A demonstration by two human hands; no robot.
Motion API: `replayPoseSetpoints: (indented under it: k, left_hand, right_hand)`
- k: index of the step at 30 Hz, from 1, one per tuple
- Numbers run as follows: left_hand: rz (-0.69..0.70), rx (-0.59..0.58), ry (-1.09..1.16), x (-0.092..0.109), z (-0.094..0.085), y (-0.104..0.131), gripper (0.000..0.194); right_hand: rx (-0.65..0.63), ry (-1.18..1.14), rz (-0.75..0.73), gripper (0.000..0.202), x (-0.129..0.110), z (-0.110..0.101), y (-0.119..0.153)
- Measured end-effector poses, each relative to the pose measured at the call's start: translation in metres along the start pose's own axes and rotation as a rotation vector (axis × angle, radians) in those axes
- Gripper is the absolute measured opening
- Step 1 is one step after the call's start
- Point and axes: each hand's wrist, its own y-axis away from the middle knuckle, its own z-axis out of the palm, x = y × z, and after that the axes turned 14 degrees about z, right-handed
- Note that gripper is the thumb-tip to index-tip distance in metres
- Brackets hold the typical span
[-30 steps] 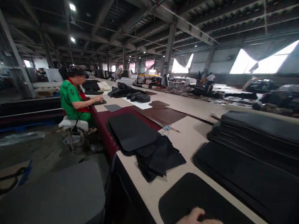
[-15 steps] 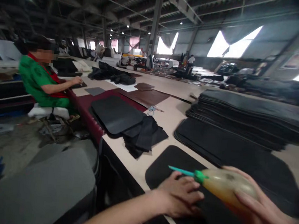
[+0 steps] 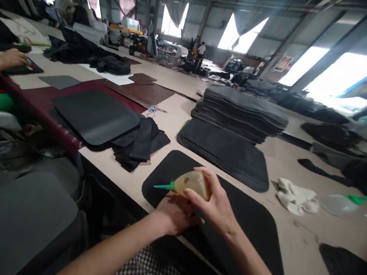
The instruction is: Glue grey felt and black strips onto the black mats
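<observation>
My right hand (image 3: 214, 204) grips a soft yellowish squeeze bottle (image 3: 191, 184) with a green nozzle that points left, a little above a black rounded mat (image 3: 247, 218) lying on the table in front of me. My left hand (image 3: 174, 213) rests on the near left edge of that mat, just under the bottle, partly hidden by my right hand.
A stack of black mats (image 3: 242, 111) stands behind. Black fabric scraps (image 3: 140, 144) and another mat (image 3: 95, 117) lie to the left. A white rag (image 3: 297, 197) and a second squeeze bottle (image 3: 340, 204) lie right. A co-worker's hand (image 3: 13, 57) rests far left.
The view has swung right and down. My right hand has brought the bottle in from the right to sit over my left hand on the mat.
</observation>
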Motion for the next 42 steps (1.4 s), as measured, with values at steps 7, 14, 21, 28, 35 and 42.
replayPoseSetpoints:
  k: [7, 14, 21, 28, 35, 42]
  left_hand:
    - [0.09, 0.118, -0.237, 0.002, 0.011, 0.007, 0.056]
    - [0.15, 0.085, -0.251, -0.002, 0.007, 0.003, 0.056]
    - [0.048, 0.118, -0.01, -0.001, -0.005, -0.001, 0.06]
    - [0.065, 0.123, -0.044, -0.001, -0.007, -0.002, 0.061]
    - [0.088, 0.131, -0.08, 0.002, -0.01, -0.001, 0.061]
    - [0.11, 0.117, -0.195, 0.001, -0.006, -0.001, 0.058]
  right_hand:
    - [-0.015, 0.126, -0.267, 0.049, -0.003, 0.03, -0.013]
    - [-0.018, 0.107, -0.411, 0.049, 0.014, 0.031, -0.02]
    - [0.04, 0.158, -0.398, 0.05, 0.024, 0.02, -0.039]
    - [0.241, 0.237, -0.355, 0.045, 0.04, 0.02, -0.068]
    - [0.362, 0.275, -0.287, 0.047, 0.052, 0.011, -0.084]
    - [0.414, 0.289, -0.191, 0.043, 0.073, -0.033, -0.06]
